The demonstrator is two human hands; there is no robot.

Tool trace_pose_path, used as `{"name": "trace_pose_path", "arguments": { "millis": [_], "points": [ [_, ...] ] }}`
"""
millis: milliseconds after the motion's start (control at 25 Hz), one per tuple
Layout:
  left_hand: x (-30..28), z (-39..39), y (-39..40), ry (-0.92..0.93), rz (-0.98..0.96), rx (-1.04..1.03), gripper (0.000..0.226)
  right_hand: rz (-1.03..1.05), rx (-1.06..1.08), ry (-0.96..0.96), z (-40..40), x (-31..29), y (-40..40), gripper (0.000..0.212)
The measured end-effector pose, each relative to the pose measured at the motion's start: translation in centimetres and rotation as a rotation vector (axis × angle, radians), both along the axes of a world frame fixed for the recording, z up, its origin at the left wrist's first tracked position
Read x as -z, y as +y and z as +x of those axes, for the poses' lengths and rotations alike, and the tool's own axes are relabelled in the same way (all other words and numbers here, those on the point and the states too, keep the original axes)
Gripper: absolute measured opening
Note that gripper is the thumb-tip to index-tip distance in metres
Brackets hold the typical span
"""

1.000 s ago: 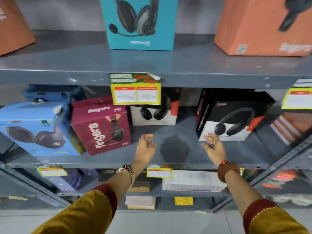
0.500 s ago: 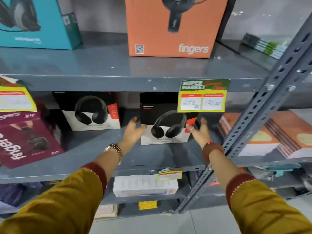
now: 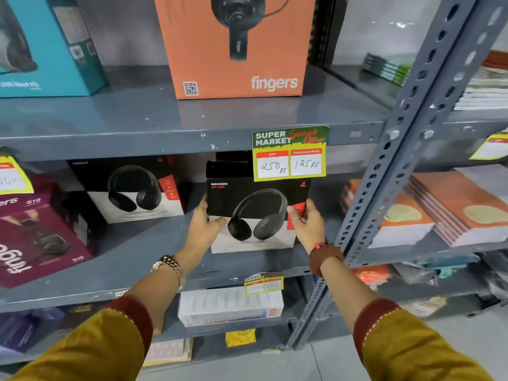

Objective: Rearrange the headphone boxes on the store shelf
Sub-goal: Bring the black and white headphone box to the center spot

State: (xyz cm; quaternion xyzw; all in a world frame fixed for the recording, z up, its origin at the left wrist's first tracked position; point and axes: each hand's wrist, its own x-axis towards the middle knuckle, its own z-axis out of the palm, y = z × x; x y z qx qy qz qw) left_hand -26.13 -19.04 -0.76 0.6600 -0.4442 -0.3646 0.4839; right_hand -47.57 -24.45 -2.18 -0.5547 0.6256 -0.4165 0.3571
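A black and white Rockerz headphone box point(image 3: 255, 213) stands at the middle of the grey middle shelf point(image 3: 132, 259). My left hand point(image 3: 203, 226) grips its left side and my right hand point(image 3: 308, 224) grips its right side. To its left, further back on that shelf, is a second black and white headphone box point(image 3: 132, 191). A maroon Fingers box point(image 3: 41, 240) lies tilted at the far left. On the upper shelf stand an orange Fingers box point(image 3: 233, 48) and a teal headset box point(image 3: 41, 48).
A yellow price tag point(image 3: 290, 155) hangs from the upper shelf's edge, over the held box's top. A slotted grey upright point(image 3: 390, 166) rises just right of my right hand. Stacks of notebooks point(image 3: 439, 213) fill the neighbouring bay. A white box point(image 3: 231, 306) sits on the lower shelf.
The view swung right along the shelf. Both hands reached in from the shelf's front and closed on the two sides of the Rockerz box.
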Motion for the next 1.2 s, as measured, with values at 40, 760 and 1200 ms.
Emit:
{"name": "trace_pose_path", "arguments": {
  "millis": [40,760,1200],
  "points": [
    [0.3,0.1,0.6,-0.012,-0.01,-0.006,0.068,-0.029,0.015,0.02,-0.4,-0.1,1.1,0.047],
    [-0.5,4.7,9.3,-0.168,-0.093,-0.103,0.048,-0.138,-0.008,0.085,3.4,-2.2,7.5,0.024],
    [0.9,22.1,9.2,-0.125,-0.003,-0.126,0.084,-0.081,-0.2,0.057,20.5,-1.9,5.9,0.02]
  ]
}}
